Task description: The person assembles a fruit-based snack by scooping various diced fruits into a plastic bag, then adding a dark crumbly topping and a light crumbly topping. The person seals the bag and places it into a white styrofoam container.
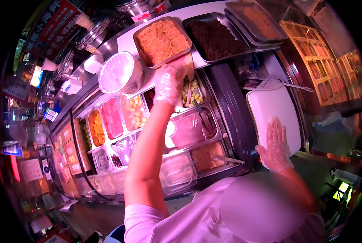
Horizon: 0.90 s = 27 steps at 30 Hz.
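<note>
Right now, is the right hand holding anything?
No: the gloved right hand lies flat and open on the white cutting board, with nothing in it.

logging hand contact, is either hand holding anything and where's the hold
Cannot be told for the left hand, raised at the edge of the orange-crumb tray. The right hand holds nothing, lying flat on the white board.

**Pink cast, harsh glare, heavy fisheye bend**

Strong magenta tint over everything. Brightest light from below the counter glass, blown out white beside the clear tub [188, 128]. Hot sheen on the foil-covered bowl [117, 72] and on the white cutting board [275, 117]. Left side dim, broken by small neon signs. Black vignette at the corners; straight edges curved toward the rim. Soft blur over the pale round patch at lower right.
</note>
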Available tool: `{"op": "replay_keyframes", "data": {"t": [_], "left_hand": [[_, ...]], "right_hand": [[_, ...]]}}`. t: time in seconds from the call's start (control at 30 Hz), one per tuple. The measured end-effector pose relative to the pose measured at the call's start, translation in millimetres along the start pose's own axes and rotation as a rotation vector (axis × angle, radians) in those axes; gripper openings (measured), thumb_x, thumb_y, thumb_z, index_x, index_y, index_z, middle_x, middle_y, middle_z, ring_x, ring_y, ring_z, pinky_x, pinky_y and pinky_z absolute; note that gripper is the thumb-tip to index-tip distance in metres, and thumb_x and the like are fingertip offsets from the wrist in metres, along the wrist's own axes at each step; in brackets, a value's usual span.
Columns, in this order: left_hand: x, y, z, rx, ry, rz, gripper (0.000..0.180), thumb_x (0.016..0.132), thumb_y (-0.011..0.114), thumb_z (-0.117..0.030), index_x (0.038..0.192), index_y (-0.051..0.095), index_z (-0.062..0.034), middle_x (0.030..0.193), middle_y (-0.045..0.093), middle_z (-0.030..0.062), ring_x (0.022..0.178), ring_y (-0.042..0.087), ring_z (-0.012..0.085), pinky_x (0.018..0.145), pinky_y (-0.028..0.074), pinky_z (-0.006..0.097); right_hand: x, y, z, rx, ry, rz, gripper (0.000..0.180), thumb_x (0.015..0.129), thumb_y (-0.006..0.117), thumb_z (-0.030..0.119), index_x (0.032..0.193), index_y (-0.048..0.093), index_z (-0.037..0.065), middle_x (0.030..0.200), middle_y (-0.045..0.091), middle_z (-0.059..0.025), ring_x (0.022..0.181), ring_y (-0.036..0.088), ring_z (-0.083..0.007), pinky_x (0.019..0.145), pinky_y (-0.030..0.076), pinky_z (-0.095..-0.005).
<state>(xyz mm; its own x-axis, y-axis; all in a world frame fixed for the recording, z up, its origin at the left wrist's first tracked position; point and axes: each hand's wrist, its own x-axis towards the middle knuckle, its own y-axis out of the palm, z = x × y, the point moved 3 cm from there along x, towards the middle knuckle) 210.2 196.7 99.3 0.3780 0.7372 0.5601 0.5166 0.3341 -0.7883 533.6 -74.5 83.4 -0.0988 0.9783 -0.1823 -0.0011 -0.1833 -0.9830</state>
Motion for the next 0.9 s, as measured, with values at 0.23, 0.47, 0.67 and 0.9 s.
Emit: {"op": "replay_keyframes", "data": {"t": [0.23,0.47,0.67,0.9], "left_hand": [[18,20,44,0.084,0.042,0.377,0.023,0.094,0.059,-0.029,0.102,0.071,-0.0105,0.091,0.072,0.0125,0.089,0.07,0.0326,0.076,0.055,0.044],[25,36,56,0.267,0.294,0.466,0.021,0.096,0.053,-0.02,0.105,0.068,-0.008,0.091,0.071,0.0149,0.082,0.071,0.0338,0.07,0.057,0.044],[30,8,36,0.278,0.118,0.321,0.015,0.095,0.056,-0.019,0.101,0.065,-0.0087,0.087,0.07,0.0159,0.079,0.07,0.0359,0.065,0.056,0.045],[9,-12,34,-0.259,-0.088,-0.35,0.027,0.089,0.067,0.004,0.113,0.063,-0.0058,0.089,0.07,0.0165,0.077,0.069,0.0359,0.071,0.055,0.039]], "right_hand": [[12,-18,12,0.034,-0.044,0.012,0.087,0.087,0.072,0.036,0.149,0.031,-0.01,0.16,0.019,-0.0316,0.151,0.016,-0.0466,0.122,0.011,-0.061],[154,-75,88,0.701,-0.371,-0.34,0.045,0.092,0.067,0.016,0.133,0.057,-0.001,0.138,0.058,-0.0212,0.128,0.056,-0.0362,0.109,0.042,-0.0457],[279,-82,132,0.332,-0.38,-0.589,0.078,0.085,0.073,0.021,0.152,0.036,0.005,0.147,0.05,-0.0164,0.134,0.05,-0.0293,0.11,0.04,-0.0431],[341,-71,134,0.074,-0.404,-0.597,0.085,0.081,0.065,0.006,0.157,0.027,0.005,0.151,0.046,-0.0147,0.142,0.041,-0.0294,0.119,0.024,-0.0526]]}}
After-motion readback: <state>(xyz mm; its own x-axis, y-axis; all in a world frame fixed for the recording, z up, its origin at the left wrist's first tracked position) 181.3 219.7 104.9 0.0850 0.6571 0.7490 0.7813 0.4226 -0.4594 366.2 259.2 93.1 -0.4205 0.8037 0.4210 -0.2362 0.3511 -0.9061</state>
